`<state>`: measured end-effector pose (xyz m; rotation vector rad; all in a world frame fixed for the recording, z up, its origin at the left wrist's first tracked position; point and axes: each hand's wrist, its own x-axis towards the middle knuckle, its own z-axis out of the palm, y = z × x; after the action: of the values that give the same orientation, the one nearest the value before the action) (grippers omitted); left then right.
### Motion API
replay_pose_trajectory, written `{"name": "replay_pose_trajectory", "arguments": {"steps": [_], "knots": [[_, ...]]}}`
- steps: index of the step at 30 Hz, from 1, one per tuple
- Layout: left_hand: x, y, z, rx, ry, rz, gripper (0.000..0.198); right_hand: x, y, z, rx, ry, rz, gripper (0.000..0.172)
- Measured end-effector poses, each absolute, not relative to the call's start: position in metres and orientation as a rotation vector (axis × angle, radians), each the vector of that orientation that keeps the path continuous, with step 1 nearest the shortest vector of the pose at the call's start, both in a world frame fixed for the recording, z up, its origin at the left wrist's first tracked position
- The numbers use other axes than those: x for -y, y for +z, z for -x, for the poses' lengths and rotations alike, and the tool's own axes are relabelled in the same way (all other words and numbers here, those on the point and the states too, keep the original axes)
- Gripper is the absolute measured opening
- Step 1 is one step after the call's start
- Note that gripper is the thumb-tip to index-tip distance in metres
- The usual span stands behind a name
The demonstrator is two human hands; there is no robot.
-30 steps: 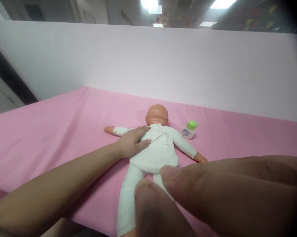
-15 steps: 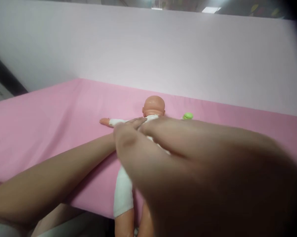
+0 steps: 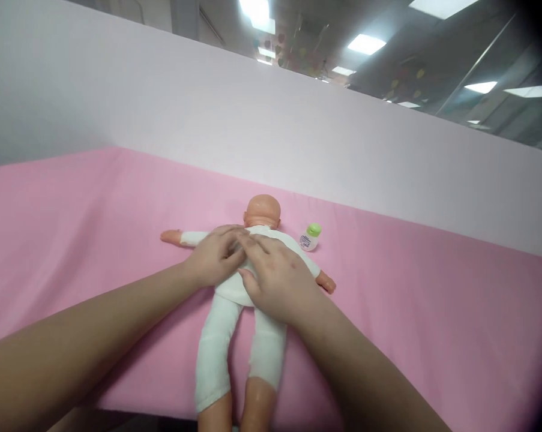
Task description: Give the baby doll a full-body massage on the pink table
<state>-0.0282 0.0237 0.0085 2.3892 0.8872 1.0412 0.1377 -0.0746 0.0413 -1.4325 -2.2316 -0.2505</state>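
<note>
A baby doll (image 3: pixel 237 293) in a white cloth suit lies face down, the back of its bald head toward the wall and its arms spread out. On the left of its upper back rests my left hand (image 3: pixel 216 255), fingers stretched flat. My right hand (image 3: pixel 277 273) lies on the doll's back from the other side, open, its fingertips meeting those of the left. Most of the doll's back is hidden under both hands. Beside the doll's right-hand shoulder is a small clear bottle (image 3: pixel 308 241) with a green cap.
A pink sheet (image 3: pixel 388 312) covers the padded table under the doll, with its front edge below the doll's knees. Behind it runs a low white wall (image 3: pixel 198 120). Ceiling lights and glass show above the wall.
My right hand has come down from close to the camera onto the doll's back. The left hand stays on the back. The view has tilted up, and the whole bottle now shows.
</note>
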Motion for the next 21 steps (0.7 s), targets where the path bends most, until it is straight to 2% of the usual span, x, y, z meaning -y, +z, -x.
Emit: {"name": "replay_pose_trajectory", "arguments": {"steps": [3, 6, 10, 21], "knots": [[-0.013, 0.012, 0.028, -0.72, 1.074, -2.26, 0.03, 0.078, 0.022, -0.142, 2.162, -0.277, 1.491, 0.067], [0.005, 0.015, 0.024, -0.559, 0.877, -1.923, 0.035, 0.081, 0.016, -0.138, 2.148, -0.297, 1.474, 0.071], [0.024, 0.016, 0.018, -0.516, 0.735, -1.648, 0.036, 0.085, 0.016, -0.13, 2.161, -0.298, 1.439, 0.07], [0.027, 0.02, 0.015, -0.443, 0.639, -1.567, 0.028, 0.084, 0.007, -0.129, 2.104, -0.212, 1.454, 0.07]]}}
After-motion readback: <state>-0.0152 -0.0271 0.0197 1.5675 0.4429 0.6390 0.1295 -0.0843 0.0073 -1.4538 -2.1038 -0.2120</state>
